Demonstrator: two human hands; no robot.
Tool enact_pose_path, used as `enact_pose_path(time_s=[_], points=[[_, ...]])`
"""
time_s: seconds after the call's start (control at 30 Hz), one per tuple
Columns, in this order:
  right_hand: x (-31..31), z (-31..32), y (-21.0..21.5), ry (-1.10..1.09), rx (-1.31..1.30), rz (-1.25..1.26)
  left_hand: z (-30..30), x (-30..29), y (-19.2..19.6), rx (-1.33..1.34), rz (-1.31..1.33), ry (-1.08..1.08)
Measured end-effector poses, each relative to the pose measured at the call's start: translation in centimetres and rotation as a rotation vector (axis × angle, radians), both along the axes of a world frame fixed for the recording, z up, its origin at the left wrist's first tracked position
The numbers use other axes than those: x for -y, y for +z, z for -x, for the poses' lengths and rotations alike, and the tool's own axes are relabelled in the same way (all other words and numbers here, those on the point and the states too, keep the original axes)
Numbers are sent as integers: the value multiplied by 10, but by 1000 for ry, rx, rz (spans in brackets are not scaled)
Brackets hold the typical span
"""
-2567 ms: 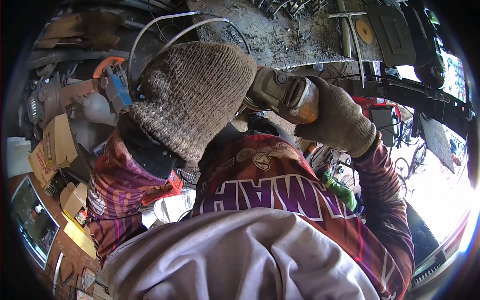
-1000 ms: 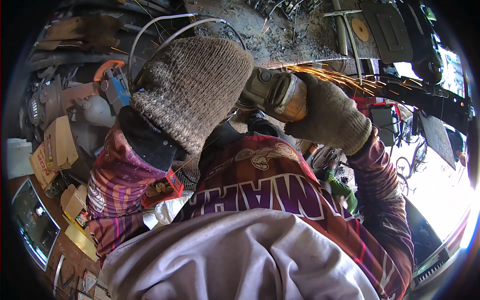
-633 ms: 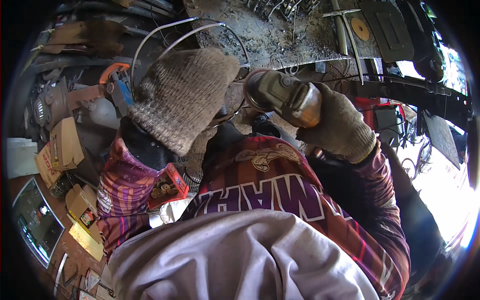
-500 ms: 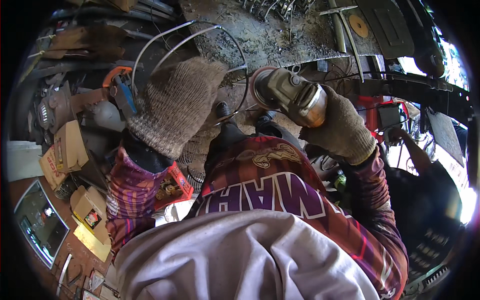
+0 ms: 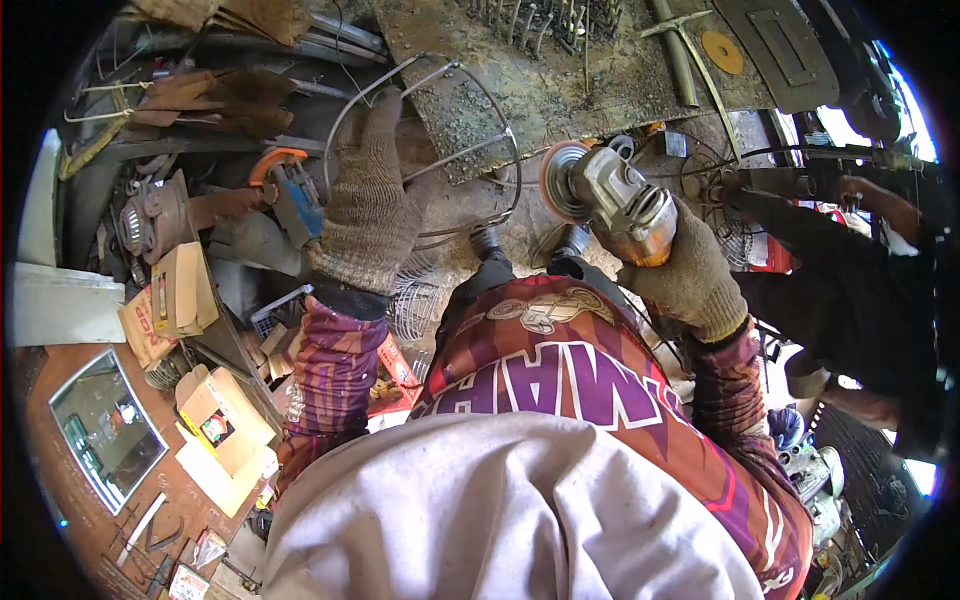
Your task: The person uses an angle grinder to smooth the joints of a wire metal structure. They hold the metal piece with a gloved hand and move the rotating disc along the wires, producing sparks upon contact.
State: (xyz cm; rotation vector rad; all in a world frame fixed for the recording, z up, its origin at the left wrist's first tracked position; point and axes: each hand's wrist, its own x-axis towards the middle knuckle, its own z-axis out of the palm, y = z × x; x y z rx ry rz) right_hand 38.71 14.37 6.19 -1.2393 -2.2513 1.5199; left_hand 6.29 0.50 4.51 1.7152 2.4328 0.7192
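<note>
Left hand, gloved, seems closed on the bent metal frame, fingers mostly hidden; frame sits near the far surface's left corner. Right hand grips the angle grinder, disc just right of frame, apart. No sparks: likely between grinding passes. Another pass calls for steadying the frame, then disc to bar.

Grimy worktable, brown floor, bright daylight
</note>
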Motion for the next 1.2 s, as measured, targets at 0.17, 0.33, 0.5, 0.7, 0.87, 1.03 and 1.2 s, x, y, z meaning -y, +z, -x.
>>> enact_pose_path(time_s=[0.17,0.33,0.5,0.7,0.87,1.03,1.2], points=[[3,2,12,-13,12,42,0,-7,6,20,3,64],[6,-2,13,-17,-58,129,24,-7,-14,118,174,116],[8,-13,3,-44,-40,84,37,-11,-10,222,368,123],[9,-13,7,-36,-56,99,46,-22,14,40,556,211],[6,-18,6,-49,-46,125,25,-28,36,-311,713,132],[3,-28,3,-43,-101,138,40,-4,30,-376,351,-111],[0,-33,2,-17,-84,118,61,17,15,-216,170,-47]])
